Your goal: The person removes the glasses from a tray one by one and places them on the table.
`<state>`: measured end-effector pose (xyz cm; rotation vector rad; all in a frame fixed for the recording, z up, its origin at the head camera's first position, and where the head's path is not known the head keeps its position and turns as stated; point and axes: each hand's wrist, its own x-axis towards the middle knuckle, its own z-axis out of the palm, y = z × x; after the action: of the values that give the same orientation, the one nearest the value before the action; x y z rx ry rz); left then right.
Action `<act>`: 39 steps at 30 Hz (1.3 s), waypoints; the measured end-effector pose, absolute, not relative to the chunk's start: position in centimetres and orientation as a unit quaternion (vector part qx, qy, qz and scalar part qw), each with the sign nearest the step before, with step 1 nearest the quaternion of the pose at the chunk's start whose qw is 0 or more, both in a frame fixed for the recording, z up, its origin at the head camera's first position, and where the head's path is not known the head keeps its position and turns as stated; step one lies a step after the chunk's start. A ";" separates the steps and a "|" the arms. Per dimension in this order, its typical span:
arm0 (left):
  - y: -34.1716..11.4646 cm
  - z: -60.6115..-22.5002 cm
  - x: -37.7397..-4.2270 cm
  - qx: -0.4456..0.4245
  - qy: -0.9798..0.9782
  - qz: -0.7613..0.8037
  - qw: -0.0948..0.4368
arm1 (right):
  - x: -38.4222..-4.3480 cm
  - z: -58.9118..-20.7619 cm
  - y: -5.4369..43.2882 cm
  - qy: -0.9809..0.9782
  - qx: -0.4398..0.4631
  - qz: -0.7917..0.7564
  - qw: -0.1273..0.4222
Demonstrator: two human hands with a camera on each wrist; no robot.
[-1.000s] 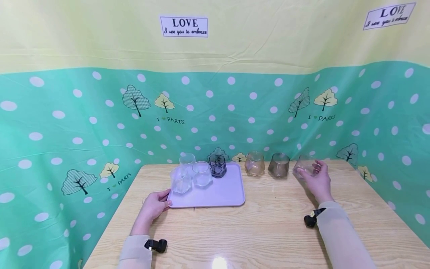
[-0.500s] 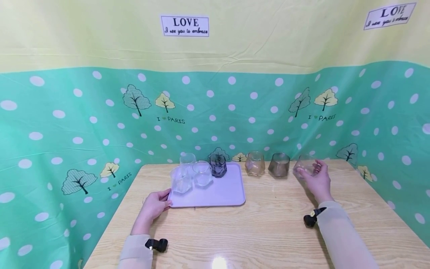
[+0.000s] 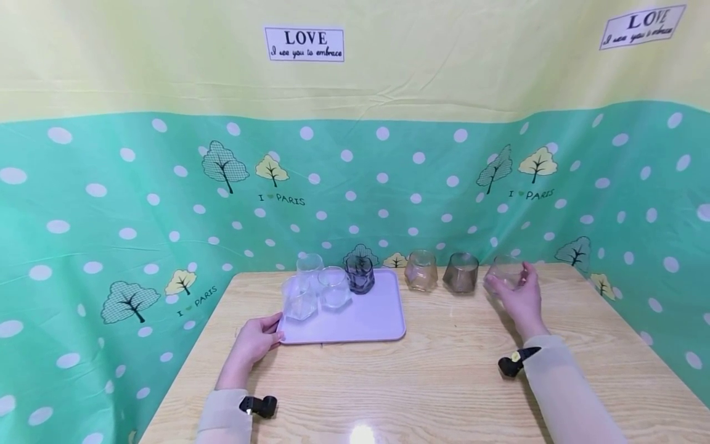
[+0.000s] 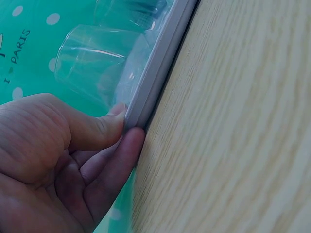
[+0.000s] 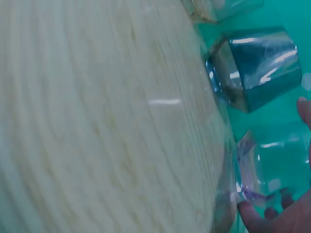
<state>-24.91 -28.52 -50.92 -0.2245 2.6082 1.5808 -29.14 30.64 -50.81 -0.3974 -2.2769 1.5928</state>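
Observation:
At the near left corner of the lilac tray (image 3: 366,320), my left hand (image 3: 252,339) pinches the rim, thumb above and fingers below, as the left wrist view shows. Three clear glasses (image 3: 334,290) and a dark grey faceted glass (image 3: 359,275) stand on that tray. My right hand (image 3: 520,302) grips a clear, faintly pinkish glass (image 3: 503,269) at the right end of a row on the table, thumb on its near left side and fingers around its right. In the right wrist view, this glass (image 5: 272,160) is partly cut off by the frame's edge.
Left of the gripped glass stand a smoky brown glass (image 3: 461,274) and an amber glass (image 3: 421,271), between it and the tray. The wooden table (image 3: 432,382) reaches back to a green dotted cloth (image 3: 383,179) that hangs behind and along both sides.
My right hand and wrist have shifted slightly left at the pinkish glass, which stays in about the same place. My left hand and the tray have kept still.

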 end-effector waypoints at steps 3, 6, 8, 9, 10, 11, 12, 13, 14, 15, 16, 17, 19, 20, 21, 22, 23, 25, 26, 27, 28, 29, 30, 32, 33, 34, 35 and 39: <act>-28.5 -51.0 -24.9 -0.073 0.848 0.523 0.041 | -29.0 -50.8 30.5 -0.794 -0.157 0.560 0.174; -28.4 -50.9 -24.9 -0.068 0.846 0.527 0.040 | -28.8 -50.7 30.3 -0.781 -0.182 0.569 0.182; -28.5 -51.0 -24.9 -0.068 0.845 0.528 0.040 | -28.6 -50.6 30.2 -0.768 -0.196 0.579 0.192; -28.5 -51.0 -24.9 -0.068 0.846 0.528 0.040 | -28.5 -50.5 30.2 -0.761 -0.202 0.584 0.197; -28.5 -50.9 -24.8 -0.068 0.846 0.527 0.040 | -28.4 -50.4 30.1 -0.755 -0.207 0.588 0.203; -28.5 -51.0 -24.8 -0.070 0.847 0.526 0.041 | -28.2 -50.3 30.1 -0.750 -0.211 0.591 0.209; -28.5 -51.0 -24.8 -0.070 0.847 0.525 0.041 | -28.1 -50.2 30.0 -0.745 -0.216 0.594 0.215; -28.5 -51.0 -24.8 -0.070 0.848 0.524 0.042 | -28.0 -50.1 29.9 -0.740 -0.219 0.596 0.222; -28.5 -51.0 -24.8 -0.070 0.848 0.524 0.042 | -27.9 -50.0 29.9 -0.735 -0.223 0.599 0.227; -28.5 -51.0 -24.8 -0.070 0.848 0.523 0.043 | -27.8 -50.0 29.8 -0.728 -0.225 0.604 0.232; -28.5 -51.0 -24.8 -0.070 0.849 0.523 0.043 | -27.7 -49.9 29.7 -0.722 -0.226 0.609 0.237; -28.5 -51.0 -24.8 -0.070 0.849 0.522 0.043 | -27.6 -49.9 29.6 -0.714 -0.226 0.617 0.243; -28.5 -51.0 -24.9 -0.072 0.850 0.520 0.042 | -27.4 -49.8 29.3 -0.698 -0.224 0.630 0.256; -28.5 -51.0 -24.9 -0.072 0.850 0.520 0.042 | -27.2 -49.8 29.1 -0.689 -0.222 0.639 0.260; -28.5 -51.0 -24.9 -0.072 0.851 0.518 0.042 | -27.1 -49.8 28.9 -0.680 -0.219 0.648 0.264; -28.5 -51.0 -24.9 -0.074 0.851 0.519 0.042 | -26.9 -49.8 28.6 -0.673 -0.216 0.654 0.269; -28.5 -50.9 -24.9 -0.074 0.851 0.518 0.042 | -26.7 -49.7 28.2 -0.666 -0.213 0.661 0.272; -28.5 -50.9 -24.9 -0.072 0.851 0.519 0.043 | -26.5 -49.6 27.5 -0.656 -0.209 0.670 0.278; -28.5 -50.9 -24.9 -0.074 0.849 0.521 0.044 | -26.3 -49.5 27.1 -0.651 -0.208 0.675 0.279; -28.5 -50.9 -24.9 -0.075 0.848 0.523 0.045 | -26.2 -49.5 26.7 -0.648 -0.207 0.677 0.281; -28.5 -50.9 -24.9 -0.076 0.847 0.525 0.046 | -26.1 -49.4 26.3 -0.645 -0.206 0.679 0.284; -28.5 -50.9 -24.9 -0.075 0.847 0.525 0.046 | -26.0 -49.3 25.9 -0.643 -0.205 0.681 0.285; -28.5 -50.9 -24.8 -0.075 0.846 0.525 0.046 | -25.9 -49.3 25.5 -0.641 -0.203 0.683 0.287; -28.5 -50.9 -24.8 -0.076 0.847 0.525 0.045 | -25.8 -49.1 24.7 -0.634 -0.199 0.688 0.292; -28.6 -50.9 -24.8 -0.076 0.847 0.524 0.045 | -25.7 -49.0 24.3 -0.631 -0.196 0.691 0.294; -28.5 -50.9 -24.8 -0.076 0.848 0.523 0.045 | -25.7 -49.0 23.9 -0.629 -0.192 0.692 0.299; -28.5 -50.9 -24.8 -0.076 0.849 0.522 0.044 | -25.7 -49.0 23.5 -0.624 -0.187 0.695 0.305; -28.6 -50.9 -24.8 -0.078 0.850 0.518 0.044 | -25.8 -49.1 22.0 -0.616 -0.168 0.698 0.325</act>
<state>-24.82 -28.56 -50.87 -0.2395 2.5985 1.5840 -25.79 21.95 -49.06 -0.4395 -1.6140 1.8292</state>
